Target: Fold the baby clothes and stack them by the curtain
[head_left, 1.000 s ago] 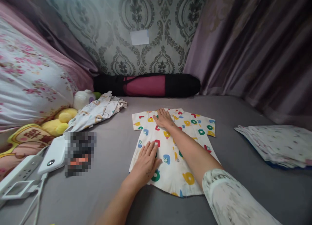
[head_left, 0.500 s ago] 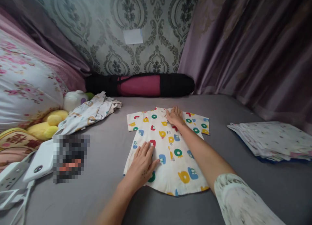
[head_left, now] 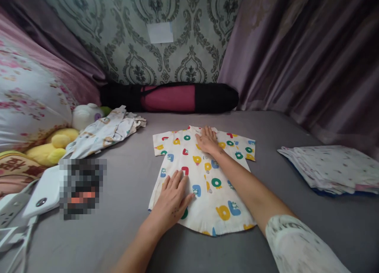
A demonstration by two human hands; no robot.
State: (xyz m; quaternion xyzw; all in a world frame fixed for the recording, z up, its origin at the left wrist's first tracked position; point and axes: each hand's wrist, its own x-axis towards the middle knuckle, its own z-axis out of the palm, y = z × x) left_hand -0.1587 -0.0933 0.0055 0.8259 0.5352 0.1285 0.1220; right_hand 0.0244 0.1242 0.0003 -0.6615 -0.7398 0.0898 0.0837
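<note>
A small white short-sleeved shirt (head_left: 180, 162) with coloured prints lies spread out, front up, on the grey bed sheet (head_left: 124, 194). Its collar points away from me and its curved hem is nearest. My left hand (head_left: 174, 196) rests flat on the lower left of the shirt, fingers apart. Up by the collar, my right hand (head_left: 207, 141) lies open on the cloth and hides part of the neckline. Neither hand grips anything.
On the right is a stack of folded clothes (head_left: 334, 166). Crumpled printed clothing (head_left: 106, 131), plush toys (head_left: 44, 150), a white power bank (head_left: 47, 190), cables and a pixelated object (head_left: 81, 188) lie left. A black and red long bag (head_left: 168, 97) lines the wall.
My right hand has shifted slightly left along the collar. The left hand stays in nearly the same place on the shirt. The view has tilted a little.
</note>
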